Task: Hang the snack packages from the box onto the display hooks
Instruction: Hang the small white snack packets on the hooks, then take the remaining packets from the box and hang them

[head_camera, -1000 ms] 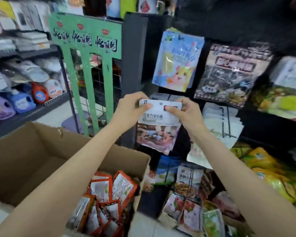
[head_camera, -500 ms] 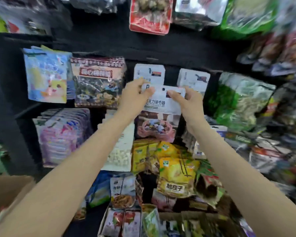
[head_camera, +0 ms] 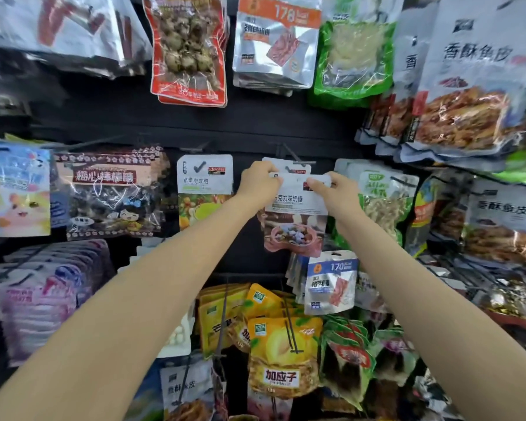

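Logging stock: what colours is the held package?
White top, pink bowl picture below on the package, pinched by both hands; head view.

white-topped snack package [head_camera: 296, 205] upright, top edge at display hook [head_camera: 298, 161].

Just one camera here, head-mounted and wide-angle, facing straight into the dark display wall [head_camera: 255, 126] from close up. Both forearms come in from the bottom corners and meet around the centre of the frame. Packages bend outward near the edges from lens distortion. Hook rows fill the frame top to bottom.
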Demonstrator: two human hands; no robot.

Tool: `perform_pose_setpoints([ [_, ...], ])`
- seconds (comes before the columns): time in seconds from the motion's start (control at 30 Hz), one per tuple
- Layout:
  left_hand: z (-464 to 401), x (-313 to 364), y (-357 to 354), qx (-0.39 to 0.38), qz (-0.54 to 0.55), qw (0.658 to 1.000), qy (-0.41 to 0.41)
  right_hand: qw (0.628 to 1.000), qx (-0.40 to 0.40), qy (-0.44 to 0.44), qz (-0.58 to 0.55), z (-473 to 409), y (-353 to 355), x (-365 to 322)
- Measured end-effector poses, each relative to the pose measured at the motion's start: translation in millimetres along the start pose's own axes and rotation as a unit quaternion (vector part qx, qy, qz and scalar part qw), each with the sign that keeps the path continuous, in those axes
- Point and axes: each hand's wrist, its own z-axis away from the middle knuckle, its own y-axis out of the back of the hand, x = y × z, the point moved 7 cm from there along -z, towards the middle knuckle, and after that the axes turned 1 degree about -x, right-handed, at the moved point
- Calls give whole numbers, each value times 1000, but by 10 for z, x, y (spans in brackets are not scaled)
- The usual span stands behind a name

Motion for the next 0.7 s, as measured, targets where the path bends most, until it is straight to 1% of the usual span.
perform_pose_setpoints([
  [0.1, -29, -15, -23, 7, 0, 1000, -3, 1000, -1, -3, 13, -70, -6, 30],
  [0.3, 15, -79, -42, 29, 9, 999, -19, 999, -4, 24, 42, -97, -10, 78],
  [0.47, -33, -95, -44, 44, 15, 999, -13, 995, 24, 40, 88, -143, -17, 31],
  [0.7, -103, -162, -43, 53, -2, 998, -17, 995, 27, 46, 81, -221, -61, 126],
])
